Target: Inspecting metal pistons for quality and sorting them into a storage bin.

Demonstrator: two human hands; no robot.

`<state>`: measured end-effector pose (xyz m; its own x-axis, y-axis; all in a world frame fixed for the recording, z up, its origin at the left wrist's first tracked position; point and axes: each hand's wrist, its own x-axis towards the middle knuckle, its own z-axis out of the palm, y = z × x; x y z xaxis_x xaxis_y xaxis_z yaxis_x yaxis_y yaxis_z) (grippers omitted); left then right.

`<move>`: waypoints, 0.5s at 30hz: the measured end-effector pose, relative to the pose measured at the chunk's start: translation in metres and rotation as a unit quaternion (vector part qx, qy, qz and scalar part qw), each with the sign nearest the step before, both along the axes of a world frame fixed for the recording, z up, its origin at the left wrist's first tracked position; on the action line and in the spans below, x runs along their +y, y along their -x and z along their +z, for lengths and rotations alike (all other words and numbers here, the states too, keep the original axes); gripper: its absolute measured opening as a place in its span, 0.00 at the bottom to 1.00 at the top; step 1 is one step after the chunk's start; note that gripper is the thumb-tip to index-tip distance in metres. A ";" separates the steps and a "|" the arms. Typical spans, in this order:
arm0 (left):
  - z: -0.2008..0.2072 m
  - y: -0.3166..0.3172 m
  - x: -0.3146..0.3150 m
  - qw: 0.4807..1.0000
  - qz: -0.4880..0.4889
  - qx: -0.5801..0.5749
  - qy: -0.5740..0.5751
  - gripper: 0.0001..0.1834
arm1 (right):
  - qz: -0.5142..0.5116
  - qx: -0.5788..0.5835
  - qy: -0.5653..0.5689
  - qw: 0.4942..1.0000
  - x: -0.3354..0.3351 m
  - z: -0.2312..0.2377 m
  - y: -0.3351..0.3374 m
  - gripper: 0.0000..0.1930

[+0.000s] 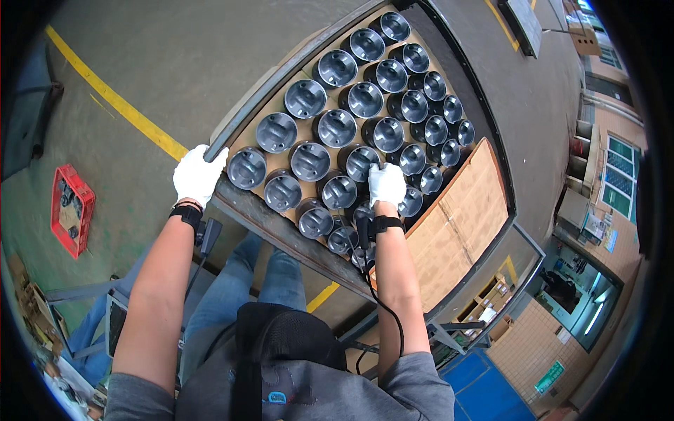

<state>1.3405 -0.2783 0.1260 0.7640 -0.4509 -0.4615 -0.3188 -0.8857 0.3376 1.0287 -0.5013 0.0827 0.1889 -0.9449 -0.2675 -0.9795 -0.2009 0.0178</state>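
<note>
Dark metal pistons (309, 161) stand in close rows on a cardboard sheet, hollow ends up, inside a metal-framed bin (281, 231). My left hand (199, 174), in a white glove, is closed round the bin's rim at its left corner. My right hand (387, 185), also gloved in white, reaches in among the pistons. Its fingers are bent down over the edge of one piston (359, 163) and look closed on it; their tips are partly hidden. Black straps with small devices circle both wrists, and a cable runs along my right forearm.
A brown cardboard sheet (456, 224) leans inside the bin's right side. On the floor at left sits a red crate (73, 210) with dark parts. Yellow lines (119, 98) mark the floor. My legs are close to the bin's near edge.
</note>
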 end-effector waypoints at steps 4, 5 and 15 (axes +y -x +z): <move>0.005 0.001 -0.002 1.000 -0.002 0.006 -0.007 0.22 | -0.002 -0.005 0.014 1.000 -0.002 0.002 -0.004 0.19; 0.006 0.001 -0.003 1.000 -0.002 0.006 -0.006 0.22 | -0.008 -0.003 0.011 1.000 -0.003 0.002 -0.004 0.19; -0.005 -0.003 0.009 1.000 -0.011 -0.005 0.002 0.23 | 0.115 -0.232 -0.088 0.962 0.094 0.087 0.016 0.24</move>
